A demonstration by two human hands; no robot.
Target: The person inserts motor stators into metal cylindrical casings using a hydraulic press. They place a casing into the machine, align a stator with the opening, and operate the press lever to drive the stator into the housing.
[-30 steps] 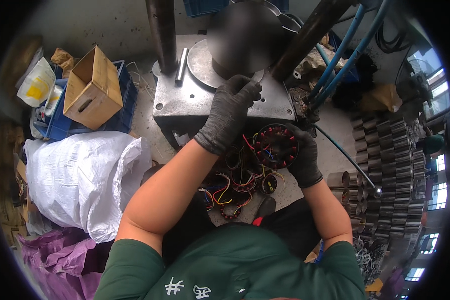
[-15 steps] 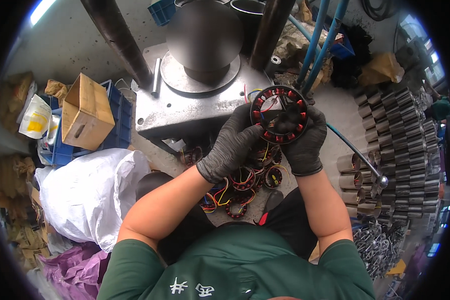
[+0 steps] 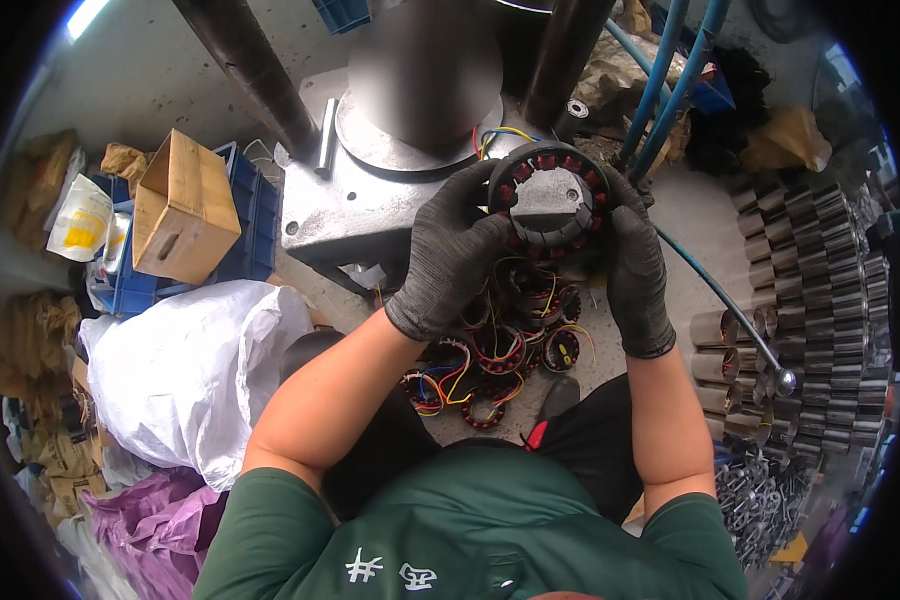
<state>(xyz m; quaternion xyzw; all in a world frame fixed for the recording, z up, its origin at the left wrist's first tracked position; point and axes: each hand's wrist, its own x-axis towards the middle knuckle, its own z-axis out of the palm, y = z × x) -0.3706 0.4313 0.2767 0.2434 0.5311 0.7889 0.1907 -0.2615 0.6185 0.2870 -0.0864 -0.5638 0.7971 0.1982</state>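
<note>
Between my two gloved hands is a ring-shaped motor stator (image 3: 553, 240), black with red windings round its inner side. My left hand (image 3: 448, 245) grips its left edge, thumb on the near face. On the opposite edge my right hand (image 3: 638, 270) is closed round the rim, some of its fingers hidden behind. Red, yellow and blue wires (image 3: 505, 135) stick out from the stator's far left side. The ring is held up in front of the press's metal bed (image 3: 370, 215), which shows through its opening. Below, several more wired stators (image 3: 495, 350) lie heaped on the floor.
A metal cylinder (image 3: 420, 90) stands on the press bed between dark columns (image 3: 255, 75). At right are stacked metal sleeves (image 3: 825, 270), a blue lever with a ball end (image 3: 725, 305) and small metal parts (image 3: 760, 490). Left are a cardboard box (image 3: 185, 210), blue crates (image 3: 245, 215) and a white sack (image 3: 190, 370).
The stator has tilted in my hands, so its inner wall and the press bed behind now show through. My whole view has shifted slightly; both hands keep their hold.
</note>
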